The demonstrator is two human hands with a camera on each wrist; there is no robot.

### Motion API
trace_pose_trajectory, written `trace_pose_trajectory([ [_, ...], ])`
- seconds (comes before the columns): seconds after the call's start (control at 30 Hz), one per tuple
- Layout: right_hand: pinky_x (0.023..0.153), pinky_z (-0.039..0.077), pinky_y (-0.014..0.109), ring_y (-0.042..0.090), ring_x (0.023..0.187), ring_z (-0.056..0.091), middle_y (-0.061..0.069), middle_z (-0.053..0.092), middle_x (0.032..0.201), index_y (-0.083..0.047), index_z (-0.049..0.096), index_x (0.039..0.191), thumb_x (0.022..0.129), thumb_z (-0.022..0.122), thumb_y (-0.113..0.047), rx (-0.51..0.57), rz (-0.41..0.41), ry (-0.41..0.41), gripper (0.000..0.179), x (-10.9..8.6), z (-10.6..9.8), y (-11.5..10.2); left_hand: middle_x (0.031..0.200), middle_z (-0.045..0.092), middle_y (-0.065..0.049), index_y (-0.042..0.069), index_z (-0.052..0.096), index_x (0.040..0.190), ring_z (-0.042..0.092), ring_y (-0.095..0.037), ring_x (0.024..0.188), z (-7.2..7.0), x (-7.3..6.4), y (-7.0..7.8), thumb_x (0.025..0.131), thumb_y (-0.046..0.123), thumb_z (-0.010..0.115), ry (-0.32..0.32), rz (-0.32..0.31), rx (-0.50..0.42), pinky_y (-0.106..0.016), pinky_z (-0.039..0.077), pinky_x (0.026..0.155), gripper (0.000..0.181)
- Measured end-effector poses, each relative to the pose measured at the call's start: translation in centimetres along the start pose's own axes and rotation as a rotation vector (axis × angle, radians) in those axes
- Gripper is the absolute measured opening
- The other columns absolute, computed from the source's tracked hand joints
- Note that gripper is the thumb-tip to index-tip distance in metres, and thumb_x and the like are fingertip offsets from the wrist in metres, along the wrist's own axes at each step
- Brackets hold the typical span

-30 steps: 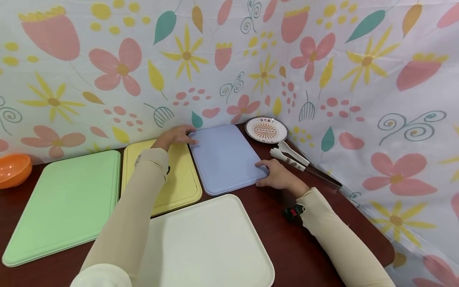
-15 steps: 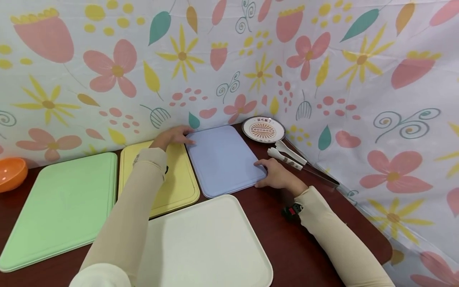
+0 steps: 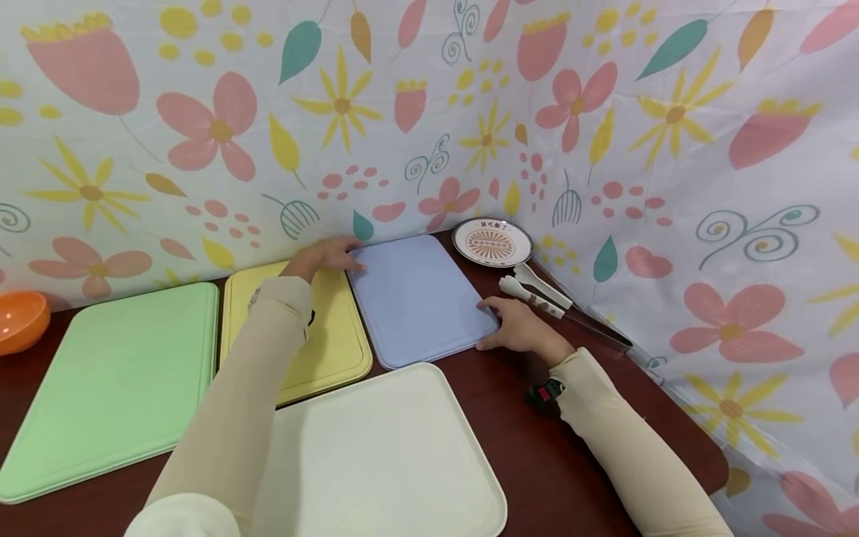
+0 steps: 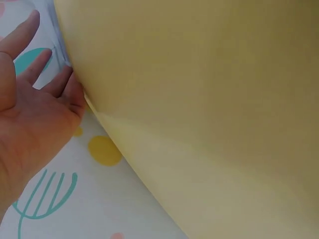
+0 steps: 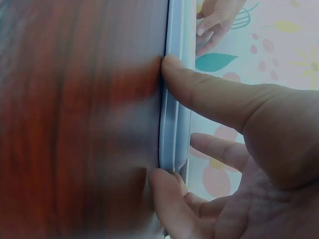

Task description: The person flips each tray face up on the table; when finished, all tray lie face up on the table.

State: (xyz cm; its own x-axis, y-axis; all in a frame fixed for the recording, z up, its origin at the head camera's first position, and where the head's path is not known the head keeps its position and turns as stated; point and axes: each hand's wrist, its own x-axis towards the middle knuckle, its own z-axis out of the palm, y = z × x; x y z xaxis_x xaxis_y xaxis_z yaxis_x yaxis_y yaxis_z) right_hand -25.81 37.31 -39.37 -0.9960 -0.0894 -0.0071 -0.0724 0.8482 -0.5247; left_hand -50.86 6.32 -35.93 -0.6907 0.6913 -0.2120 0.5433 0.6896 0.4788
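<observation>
A blue cutting board (image 3: 423,298) lies flat on the dark wood table (image 3: 543,477), close to the patterned cloth. At its far left corner is my left hand (image 3: 329,255), thumb over the top and fingers spread along the edge. My right hand (image 3: 515,326) grips the near right corner. In the right wrist view the thumb (image 5: 209,94) presses the ridged front edge while other fingers bend round the corner. Left of the blue board lies a yellow cutting board (image 3: 329,335), partly hidden under my left forearm; it fills much of the left wrist view.
A white tray (image 3: 389,455) lies in front, a green cutting board (image 3: 127,380) to the left. An orange bowl (image 3: 23,321) stands at the far left. Behind my right hand are tongs (image 3: 557,302) and a round patterned plate (image 3: 493,242). Floral cloth (image 3: 644,149) hangs along the back and right.
The view has shifted slightly, so everything sits a little further left in it. Both hands stay at the same corners of the blue cutting board.
</observation>
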Motion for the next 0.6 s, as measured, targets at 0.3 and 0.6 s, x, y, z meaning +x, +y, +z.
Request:
trace_pose_trajectory([
  [0.3, 0.097, 0.045, 0.05, 0.036, 0.115, 0.056, 0.025, 0.058, 0.13, 0.008, 0.051, 0.136, 0.072, 0.09, -0.022, -0.039, 0.042, 0.039, 0.08, 0.08, -0.2, -0.18, 0.155, 0.031, -0.024, -0.001, 0.034, 0.15, 0.026, -0.037, 0.145, -0.1, -0.32, 0.34, 0.096, 0.023, 0.061, 0.009, -0.008, -0.026, -0.046, 0.022, 0.117, 0.065],
  [0.6, 0.072, 0.054, 0.039, 0.027, 0.083, 0.062, 0.026, 0.056, 0.129, 0.005, 0.043, 0.141, 0.074, 0.089, -0.019, 0.039, 0.085, 0.004, 0.085, -0.23, -0.19, 0.0, 0.155, 0.031, -0.024, -0.003, 0.037, 0.148, 0.027, -0.038, 0.144, 0.23, -0.12, 0.16, 0.095, 0.017, 0.062, 0.036, 0.006, -0.111, -0.046, 0.025, 0.116, 0.062],
])
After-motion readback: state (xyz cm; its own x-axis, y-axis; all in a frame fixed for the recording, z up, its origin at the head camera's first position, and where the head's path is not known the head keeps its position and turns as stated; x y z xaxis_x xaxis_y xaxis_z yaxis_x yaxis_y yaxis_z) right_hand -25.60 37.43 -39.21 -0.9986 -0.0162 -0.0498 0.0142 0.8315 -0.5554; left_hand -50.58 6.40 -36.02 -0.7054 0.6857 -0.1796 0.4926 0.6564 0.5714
